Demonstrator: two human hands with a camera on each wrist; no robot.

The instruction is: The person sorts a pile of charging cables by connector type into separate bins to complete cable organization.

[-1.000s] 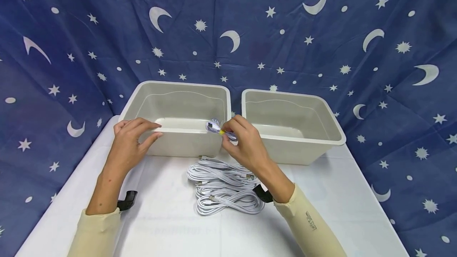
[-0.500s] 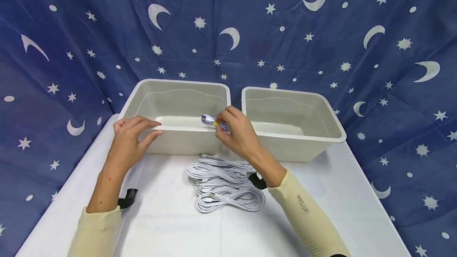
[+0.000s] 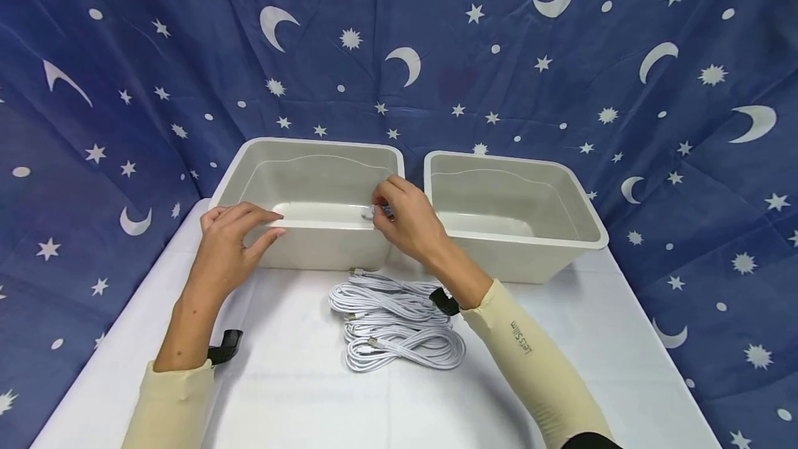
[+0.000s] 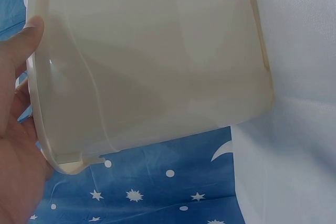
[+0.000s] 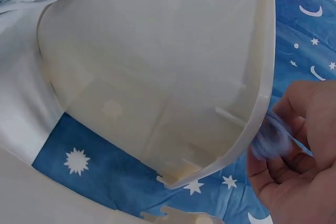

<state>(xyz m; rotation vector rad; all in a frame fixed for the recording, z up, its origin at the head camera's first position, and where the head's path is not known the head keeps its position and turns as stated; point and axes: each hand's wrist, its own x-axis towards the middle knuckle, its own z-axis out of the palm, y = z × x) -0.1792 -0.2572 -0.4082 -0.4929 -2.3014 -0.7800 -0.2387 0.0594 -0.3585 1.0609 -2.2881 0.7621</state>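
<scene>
My right hand (image 3: 408, 220) is at the front right corner of the left plastic bin (image 3: 324, 248). It pinches a small coiled cable (image 5: 273, 135), bluish and blurred in the right wrist view, just past the rim. Most of that cable is hidden by the fingers in the head view. At the bin's front left, my left hand (image 3: 227, 248) grips the rim, with the thumb (image 4: 34, 27) on the near side and the other fingers over the far side. Below the right hand lies a pile of white coiled cables (image 3: 399, 324) with metal plugs.
A second beige bin (image 3: 517, 258) stands to the right of the first, with a narrow gap between them. Both stand on a white cloth-covered table (image 3: 299, 393). A blue curtain (image 3: 499, 75) with moons and stars hangs behind.
My right hand has moved slightly left and forward, carrying the small cable from above the front rim to over the left bin's inside. The left hand stays on the rim.
</scene>
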